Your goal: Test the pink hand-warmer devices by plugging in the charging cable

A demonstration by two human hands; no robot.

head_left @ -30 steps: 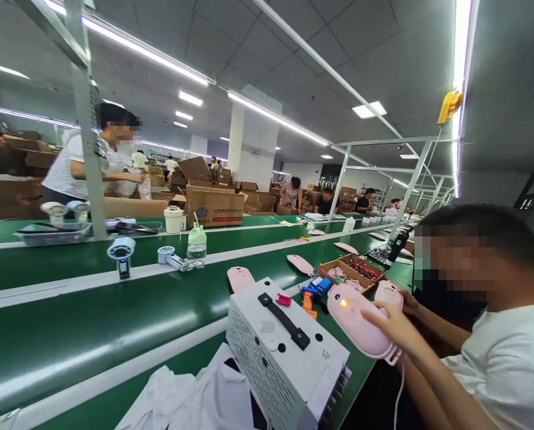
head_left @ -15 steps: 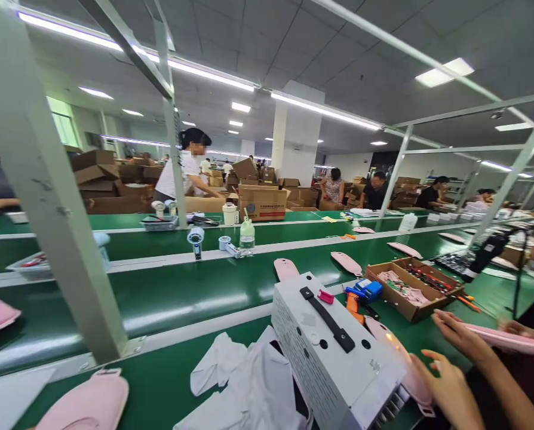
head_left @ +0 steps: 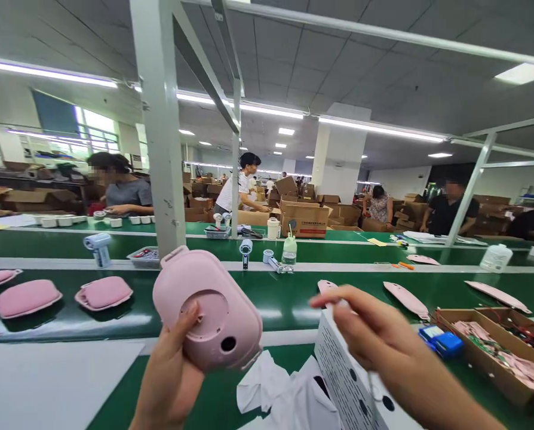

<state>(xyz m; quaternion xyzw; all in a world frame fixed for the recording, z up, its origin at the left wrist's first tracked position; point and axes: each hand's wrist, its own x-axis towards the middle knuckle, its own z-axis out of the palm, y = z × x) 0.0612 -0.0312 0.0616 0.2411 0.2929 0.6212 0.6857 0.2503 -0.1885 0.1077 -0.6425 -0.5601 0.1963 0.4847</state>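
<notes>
My left hand [head_left: 171, 373] grips a pink rounded plastic casing [head_left: 244, 304], with the thumb across its round recess. The casing is tilted up and shows a dark oval hole and a tab at its top corner. To its right, my right hand [head_left: 374, 340] is raised over a white box [head_left: 338, 364] with printed lines and round holes. Its fingers are bent together, the index finger pointing left; blur hides what they pinch, if anything. Crumpled white cloth [head_left: 267, 382] lies below the casing, beside the box.
Pink padded pieces [head_left: 27, 298] and flat pink casings [head_left: 405, 298] lie along the green belt [head_left: 128, 325]. A cardboard tray [head_left: 509, 370] of small parts and blue blocks [head_left: 441, 340] stand at right. A metal post [head_left: 157, 131] rises ahead. Several people work beyond.
The view has swung left. The pink casing has come up from the lower left to the middle in my left hand. The hands and casing seen at the far right are out of view.
</notes>
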